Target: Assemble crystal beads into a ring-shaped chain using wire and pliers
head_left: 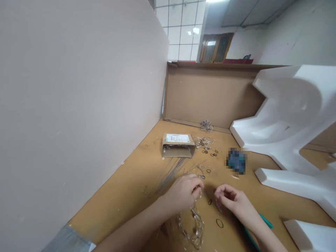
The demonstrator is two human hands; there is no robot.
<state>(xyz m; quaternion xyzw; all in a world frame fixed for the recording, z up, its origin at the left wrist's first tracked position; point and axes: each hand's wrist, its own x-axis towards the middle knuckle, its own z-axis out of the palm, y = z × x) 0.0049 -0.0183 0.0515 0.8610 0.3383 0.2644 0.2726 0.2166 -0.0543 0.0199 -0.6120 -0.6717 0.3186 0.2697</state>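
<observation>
My left hand (pixel 185 191) is closed on the upper end of a strand of clear beads on wire (pixel 194 227), which trails down across the wooden table (pixel 126 196) toward me. My right hand (pixel 232 200) hovers just to the right, fingers pinched together; whether something tiny sits between them I cannot tell. Small dark rings (pixel 219 223) lie scattered around both hands. A bundle of thin metal wires (pixel 172 171) fans out on the table just beyond my left hand.
A small cardboard box (pixel 177 144) lies farther back, with heaps of shiny metal bits (pixel 206 126) behind it. A white board (pixel 78 105) walls the left, cardboard (pixel 210 94) the back, white foam blocks (pixel 288 115) the right. A teal tool (pixel 265 221) lies under my right wrist.
</observation>
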